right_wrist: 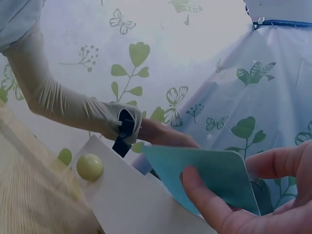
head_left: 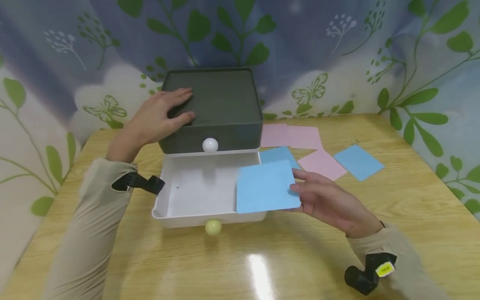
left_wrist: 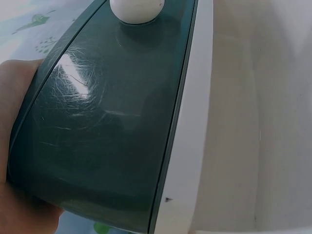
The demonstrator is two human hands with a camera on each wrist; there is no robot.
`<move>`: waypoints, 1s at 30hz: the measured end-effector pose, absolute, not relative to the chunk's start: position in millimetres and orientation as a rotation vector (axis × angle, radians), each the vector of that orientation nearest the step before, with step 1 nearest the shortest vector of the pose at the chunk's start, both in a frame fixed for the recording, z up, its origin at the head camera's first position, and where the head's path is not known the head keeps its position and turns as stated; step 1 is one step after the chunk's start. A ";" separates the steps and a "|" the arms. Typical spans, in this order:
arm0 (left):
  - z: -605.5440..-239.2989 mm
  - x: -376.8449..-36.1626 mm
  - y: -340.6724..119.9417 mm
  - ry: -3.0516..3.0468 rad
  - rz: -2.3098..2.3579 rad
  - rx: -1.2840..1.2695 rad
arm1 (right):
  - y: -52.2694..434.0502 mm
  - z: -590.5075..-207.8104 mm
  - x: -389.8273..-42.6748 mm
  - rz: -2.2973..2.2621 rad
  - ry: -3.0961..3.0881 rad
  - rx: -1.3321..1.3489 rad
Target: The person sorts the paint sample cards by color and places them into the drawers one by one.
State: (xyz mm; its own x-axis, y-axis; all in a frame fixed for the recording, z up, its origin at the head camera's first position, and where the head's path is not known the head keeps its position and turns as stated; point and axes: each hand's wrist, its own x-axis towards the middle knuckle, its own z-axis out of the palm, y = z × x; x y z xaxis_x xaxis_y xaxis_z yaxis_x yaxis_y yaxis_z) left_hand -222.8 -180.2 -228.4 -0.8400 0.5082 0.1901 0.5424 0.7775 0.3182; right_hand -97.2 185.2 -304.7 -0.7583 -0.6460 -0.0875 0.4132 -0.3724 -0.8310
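At the centre of the head view, the right hand [head_left: 330,202] pinches a smooth, light-blue rectangular card [head_left: 265,186] with rounded corners, thumb on top and fingers beneath; the card hangs flat over the right half of an open white plastic drawer [head_left: 195,185]. The drawer is shallow with a round, pale-yellow knob [head_left: 213,227] on its front. The left hand [head_left: 159,116], fingers straight, lies flat on the matte top of the dark-grey box [head_left: 219,106] in the upper middle, whose glossy, scratched front carries a white ball knob [head_left: 210,144]. Toward the right, pink cards [head_left: 292,136] and blue cards [head_left: 358,161] lie flat on the glossy wooden surface [head_left: 262,258].
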 end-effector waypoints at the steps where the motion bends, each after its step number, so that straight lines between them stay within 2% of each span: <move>1: -227.3 -222.5 -180.9 -2.871 -0.556 -0.850 | 181.9 -303.1 -98.2 -2.153 1.153 -0.377; 10: -229.3 -223.4 -180.4 -2.869 -0.537 -0.859 | 168.6 -297.5 -99.7 -2.079 1.164 -0.552; 19: -228.1 -223.5 -183.3 -2.841 -0.527 -0.871 | 182.5 -296.6 -116.8 -2.050 1.369 -0.705; 26: -231.8 -222.7 -181.8 -2.848 -0.536 -0.872 | 205.4 -300.1 -142.3 -2.007 1.827 -0.550; 30: -232.4 -223.3 -183.7 -2.831 -0.543 -0.875 | 201.6 -306.5 -159.7 -1.743 2.177 -0.400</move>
